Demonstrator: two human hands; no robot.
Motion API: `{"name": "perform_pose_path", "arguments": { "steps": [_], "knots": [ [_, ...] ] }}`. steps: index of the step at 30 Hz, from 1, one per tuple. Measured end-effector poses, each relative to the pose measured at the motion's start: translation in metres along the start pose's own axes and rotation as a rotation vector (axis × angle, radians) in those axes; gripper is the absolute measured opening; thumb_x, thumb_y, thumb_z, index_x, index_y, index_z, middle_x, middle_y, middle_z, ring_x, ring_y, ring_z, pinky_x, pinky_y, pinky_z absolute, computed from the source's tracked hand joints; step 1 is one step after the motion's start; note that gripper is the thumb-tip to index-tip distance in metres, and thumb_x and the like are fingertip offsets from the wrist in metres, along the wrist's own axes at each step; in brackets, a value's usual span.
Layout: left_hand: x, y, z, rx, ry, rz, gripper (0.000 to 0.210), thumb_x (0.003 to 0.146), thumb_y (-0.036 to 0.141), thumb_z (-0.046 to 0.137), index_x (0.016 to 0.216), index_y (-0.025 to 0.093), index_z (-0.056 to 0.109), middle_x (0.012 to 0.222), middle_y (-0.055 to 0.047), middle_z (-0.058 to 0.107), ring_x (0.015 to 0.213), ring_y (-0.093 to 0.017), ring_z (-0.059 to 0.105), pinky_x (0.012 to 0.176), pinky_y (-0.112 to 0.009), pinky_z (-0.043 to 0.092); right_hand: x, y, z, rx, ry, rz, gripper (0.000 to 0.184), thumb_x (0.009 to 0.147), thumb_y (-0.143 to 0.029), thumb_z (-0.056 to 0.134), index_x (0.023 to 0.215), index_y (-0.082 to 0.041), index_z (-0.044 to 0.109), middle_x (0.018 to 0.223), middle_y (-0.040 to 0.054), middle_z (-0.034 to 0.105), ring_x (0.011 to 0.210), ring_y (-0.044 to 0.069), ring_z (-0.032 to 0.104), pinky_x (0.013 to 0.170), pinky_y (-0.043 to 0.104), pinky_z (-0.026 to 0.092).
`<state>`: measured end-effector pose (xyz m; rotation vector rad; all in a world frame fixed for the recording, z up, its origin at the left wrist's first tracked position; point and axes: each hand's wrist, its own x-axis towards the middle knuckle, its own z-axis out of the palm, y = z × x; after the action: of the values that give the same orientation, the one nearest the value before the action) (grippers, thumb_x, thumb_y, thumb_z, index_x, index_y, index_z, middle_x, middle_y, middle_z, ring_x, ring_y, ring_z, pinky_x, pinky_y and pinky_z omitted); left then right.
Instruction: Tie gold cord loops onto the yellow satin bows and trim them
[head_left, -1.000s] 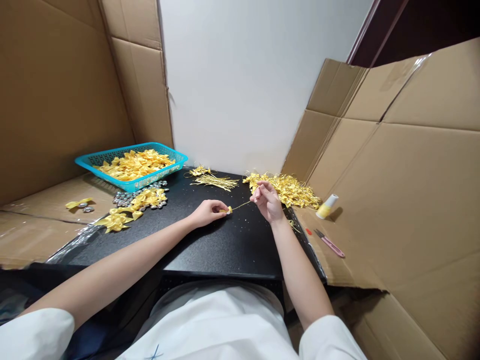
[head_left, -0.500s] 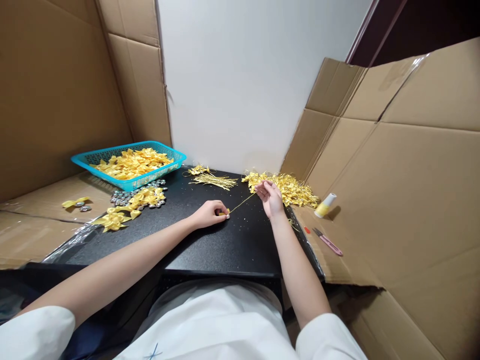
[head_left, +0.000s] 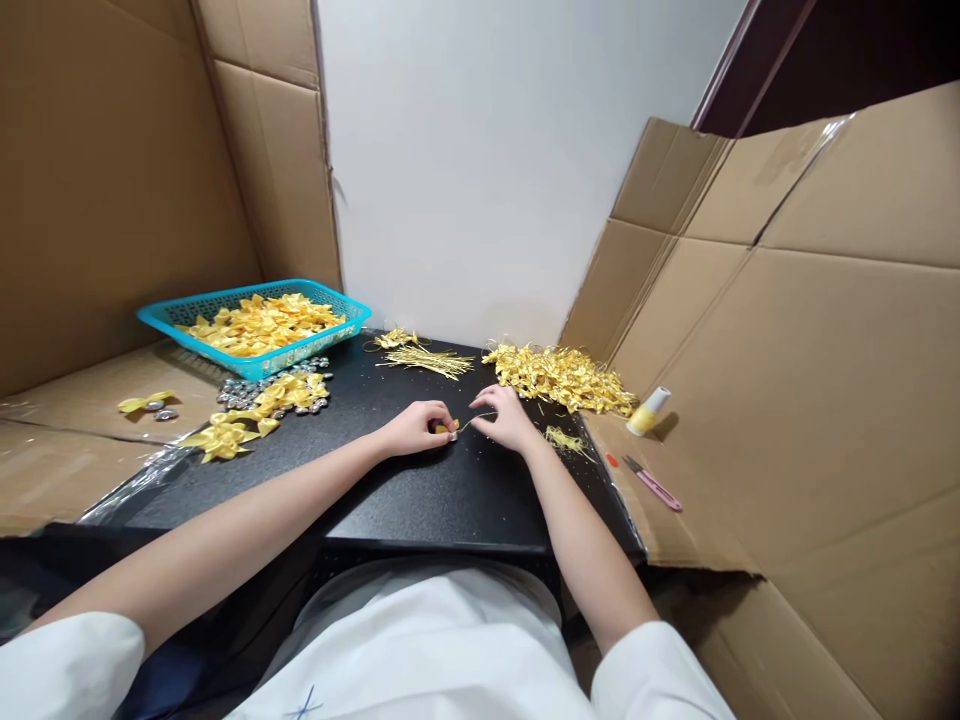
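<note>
On the black table [head_left: 420,500], my left hand [head_left: 414,427] pinches a small yellow ribbon bow [head_left: 447,429] against the surface. My right hand [head_left: 505,418] rests low just to its right, fingertips on the thin gold string [head_left: 474,421] that runs from the bow. A small clump of gold thread [head_left: 564,440] lies to the right of that hand.
A teal basket [head_left: 255,330] of yellow bows stands at the back left, with loose bows [head_left: 259,408] and silver pieces [head_left: 240,392] before it. Gold wires [head_left: 427,360] and a heap of gold ties [head_left: 562,376] lie at the back. A glue bottle [head_left: 648,411] and pink snips [head_left: 654,484] sit on cardboard at right.
My right hand came down and leftward from a raised position, bringing the gold string down close to the bow. The left hand has stayed in place.
</note>
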<state>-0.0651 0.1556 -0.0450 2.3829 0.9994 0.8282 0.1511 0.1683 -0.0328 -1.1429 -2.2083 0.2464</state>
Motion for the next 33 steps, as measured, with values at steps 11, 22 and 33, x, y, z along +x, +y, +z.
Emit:
{"name": "perform_pose_path", "arguments": {
  "steps": [11, 22, 33],
  "knots": [
    [-0.001, 0.001, 0.001, 0.017, 0.020, 0.011, 0.022, 0.072, 0.039, 0.069, 0.072, 0.017, 0.068, 0.080, -0.002, 0.062, 0.069, -0.013, 0.056, 0.065, -0.023, 0.041, 0.000, -0.013, 0.019, -0.049, -0.197, -0.033, 0.006, 0.080, -0.022, 0.068, 0.076, -0.019, 0.066, 0.096, 0.0042, 0.065, 0.099, 0.021, 0.049, 0.087, 0.039, 0.035],
    [-0.002, 0.003, -0.001, 0.035, 0.006, 0.001, 0.009, 0.071, 0.022, 0.062, 0.076, 0.017, 0.069, 0.085, -0.003, 0.065, 0.072, -0.013, 0.059, 0.070, -0.024, 0.045, -0.001, -0.007, 0.000, 0.325, -0.283, 0.139, 0.005, 0.081, -0.018, 0.055, 0.078, -0.017, 0.059, 0.065, -0.0034, 0.058, 0.061, 0.011, 0.051, 0.062, 0.024, 0.038],
    [-0.002, -0.002, -0.005, 0.037, -0.017, 0.021, 0.012, 0.068, 0.016, 0.057, 0.075, 0.017, 0.067, 0.085, -0.002, 0.065, 0.073, -0.013, 0.059, 0.070, -0.023, 0.045, -0.001, 0.003, -0.033, 0.406, -0.173, 0.238, 0.008, 0.076, -0.022, 0.053, 0.081, -0.017, 0.058, 0.061, -0.0068, 0.042, 0.056, 0.009, 0.038, 0.057, 0.023, 0.031]
  ]
}}
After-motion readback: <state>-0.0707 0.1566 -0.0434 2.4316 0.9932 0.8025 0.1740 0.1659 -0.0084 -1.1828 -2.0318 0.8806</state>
